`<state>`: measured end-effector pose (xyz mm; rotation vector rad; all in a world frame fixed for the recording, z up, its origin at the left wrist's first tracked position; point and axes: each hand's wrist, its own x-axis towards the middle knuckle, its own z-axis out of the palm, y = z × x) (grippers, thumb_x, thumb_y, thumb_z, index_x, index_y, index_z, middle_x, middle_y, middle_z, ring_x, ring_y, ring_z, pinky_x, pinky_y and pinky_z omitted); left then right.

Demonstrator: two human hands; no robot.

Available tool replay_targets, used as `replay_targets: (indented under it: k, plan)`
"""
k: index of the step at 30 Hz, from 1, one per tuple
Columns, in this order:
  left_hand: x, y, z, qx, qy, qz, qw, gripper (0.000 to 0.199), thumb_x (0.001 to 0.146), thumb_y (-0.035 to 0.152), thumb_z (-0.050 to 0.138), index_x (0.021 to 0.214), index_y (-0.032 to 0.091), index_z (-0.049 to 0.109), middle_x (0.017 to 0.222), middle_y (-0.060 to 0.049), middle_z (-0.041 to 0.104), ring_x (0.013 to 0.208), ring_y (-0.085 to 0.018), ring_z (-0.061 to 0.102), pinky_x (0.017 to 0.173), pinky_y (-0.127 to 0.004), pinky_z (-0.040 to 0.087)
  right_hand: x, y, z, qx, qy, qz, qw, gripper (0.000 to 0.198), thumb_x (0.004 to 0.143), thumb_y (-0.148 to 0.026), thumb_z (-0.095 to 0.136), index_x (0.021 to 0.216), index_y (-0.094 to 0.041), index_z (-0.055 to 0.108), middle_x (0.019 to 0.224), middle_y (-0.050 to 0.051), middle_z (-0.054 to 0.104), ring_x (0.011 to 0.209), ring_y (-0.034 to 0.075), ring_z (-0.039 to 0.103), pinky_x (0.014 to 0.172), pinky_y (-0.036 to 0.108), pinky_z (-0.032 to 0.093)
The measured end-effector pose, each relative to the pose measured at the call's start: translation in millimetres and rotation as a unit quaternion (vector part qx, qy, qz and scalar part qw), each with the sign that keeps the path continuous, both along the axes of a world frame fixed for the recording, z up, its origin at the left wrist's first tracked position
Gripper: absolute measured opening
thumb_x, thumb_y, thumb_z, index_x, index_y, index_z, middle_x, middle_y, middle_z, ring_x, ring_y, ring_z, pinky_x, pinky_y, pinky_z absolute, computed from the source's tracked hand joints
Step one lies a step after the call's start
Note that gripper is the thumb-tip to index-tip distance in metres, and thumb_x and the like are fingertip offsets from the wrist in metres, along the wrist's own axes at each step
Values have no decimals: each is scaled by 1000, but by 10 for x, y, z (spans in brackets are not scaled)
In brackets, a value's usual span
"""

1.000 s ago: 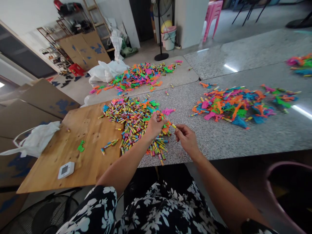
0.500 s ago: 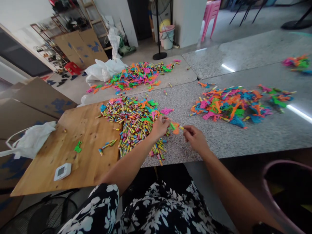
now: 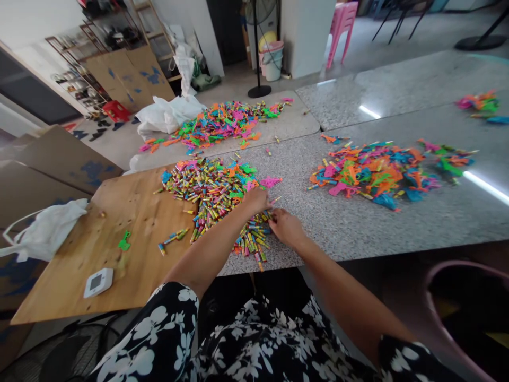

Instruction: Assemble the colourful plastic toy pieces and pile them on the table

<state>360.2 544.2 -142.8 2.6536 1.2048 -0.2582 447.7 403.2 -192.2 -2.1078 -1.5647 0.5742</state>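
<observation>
My left hand (image 3: 256,200) is over the right side of a heap of small printed tubes (image 3: 217,212), its fingers closed. A thin pink-and-yellow tube (image 3: 275,200) sticks out by its fingertips. Close beside it, my right hand (image 3: 287,227) reaches the heap's right edge with fingers pinched together; what they hold, if anything, is hidden. Pistol-shaped plastic pieces in green, orange and blue lie on the heap's upper right part. Just beyond my left hand lies a pink plastic piece (image 3: 271,182).
Assembled-looking coloured pieces (image 3: 374,172) form a pile on the right of the stone table (image 3: 338,233). Another mixed pile (image 3: 222,122) lies farther back. On the wooden board (image 3: 139,212) are a green pistol-shaped piece (image 3: 124,241), loose tubes and a white digital device (image 3: 98,282).
My right hand has moved left, down to the tube heap beside my left hand. The orange and green piece that was between my hands no longer shows there.
</observation>
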Motion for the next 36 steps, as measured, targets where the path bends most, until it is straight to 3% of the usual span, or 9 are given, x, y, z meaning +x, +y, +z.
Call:
replay_targets:
  k: [5,9,12,18,22,26,29,33,36]
  plan:
    - [109,269,63,0,29,21,999,43,84,54,75,105,17,78,107,-18,74,108,-35,68,92,-39,53,-26,55,-12,-37,-8,7,999,22,98,-29,62,113,-15,69,110,13,76,102,26,70,86,32,47]
    - [386,450,-17,91,-45,11,995,40,97,39,60,128,14,69,136,-20,64,131,-35,55,104,-43,47,46,112,6,-62,5,2,998,20,98,-30,61,109,-15,71,108,13,77,102,25,71,84,30,46]
    - [522,544,-122,66,-21,-13,997,44,94,37,65,132,14,66,149,-22,54,141,-39,44,114,-53,38,63,159,27,-89,2,1,996,22,98,-31,60,107,-16,74,106,12,79,99,25,72,80,29,45]
    - [424,593,-158,52,-34,-38,997,34,94,29,66,125,15,64,127,-18,69,128,-34,58,118,-54,30,105,191,113,-134,30,6,990,21,90,-29,66,74,-19,75,78,11,77,80,24,73,68,28,43]
    - [256,540,-49,-3,-167,52,985,21,97,29,60,114,17,62,107,-13,74,105,-25,70,101,-41,47,154,122,159,-100,68,-33,992,21,88,-33,64,76,-18,73,77,10,76,79,24,71,66,28,44]
    - [56,300,68,-276,-459,160,829,18,93,32,62,103,20,54,91,-4,71,64,-11,62,68,-26,51,208,34,232,35,295,-120,947,14,84,-32,61,87,-19,65,74,4,72,65,17,65,56,25,44]
    - [-105,-2,131,-456,-506,173,711,35,88,54,65,98,21,56,78,1,63,49,-8,46,45,-19,33,187,3,342,126,462,-105,872,18,80,-36,65,86,-22,58,70,-2,68,53,13,57,47,24,43]
    - [-261,-347,185,-544,-464,217,664,41,82,60,70,86,20,61,63,3,50,45,-7,39,39,-18,18,111,-9,468,171,567,-73,803,28,75,-42,73,90,-22,60,66,-6,63,49,10,52,45,23,43]
    - [-329,-457,213,-543,-491,205,649,37,76,49,81,86,19,63,64,3,53,49,-8,45,41,-19,28,93,-39,490,166,558,-65,810,34,75,-47,74,98,-21,68,69,-4,64,53,12,54,49,24,45]
